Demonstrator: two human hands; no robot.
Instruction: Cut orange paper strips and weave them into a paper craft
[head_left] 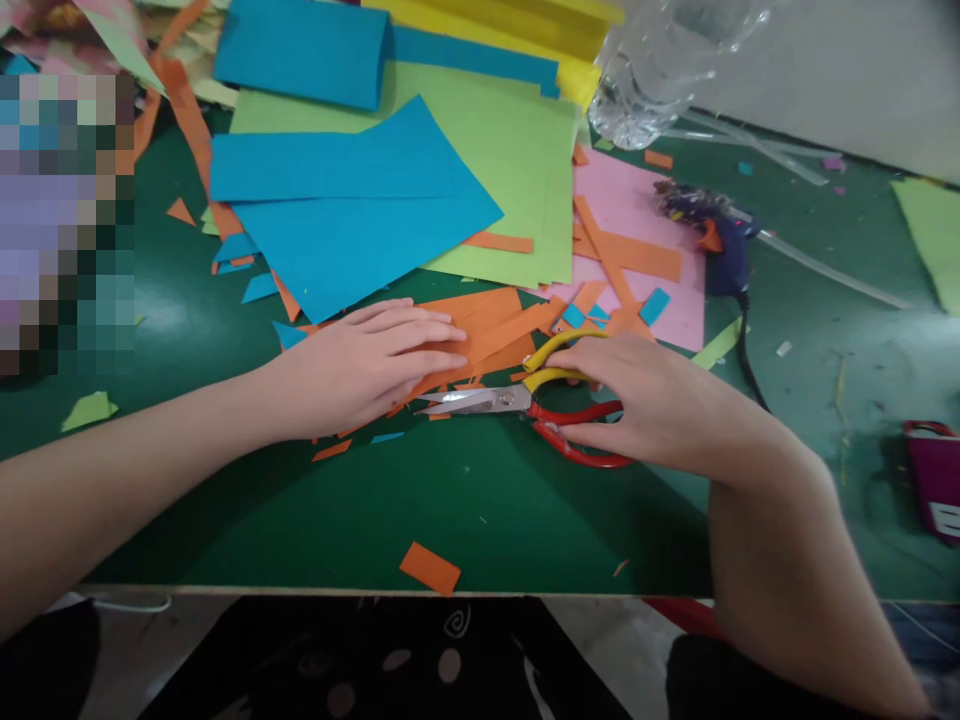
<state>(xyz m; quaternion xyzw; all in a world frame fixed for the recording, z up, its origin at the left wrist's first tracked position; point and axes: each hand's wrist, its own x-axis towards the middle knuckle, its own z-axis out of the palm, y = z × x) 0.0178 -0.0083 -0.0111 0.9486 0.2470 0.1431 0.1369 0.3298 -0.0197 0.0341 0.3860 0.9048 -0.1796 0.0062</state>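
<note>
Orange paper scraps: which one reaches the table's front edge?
The small rectangle, lying alone below the scissors in the picture. The thin sliver stops short of the table edge; the other orange pieces lie farther back.

On the table (300,530), the left hand (382,360) is laid over paper pieces (495,305) at the near middle. To its right, the scissors (491,400) are held in the right hand (660,400), tips pointed left. Behind both hands, overlapping sheets (352,245) are spread. The glue gun (727,255) is placed at the far right, glue sticks (795,167) behind it. One scrap (430,568) is seen at the near edge.
</note>
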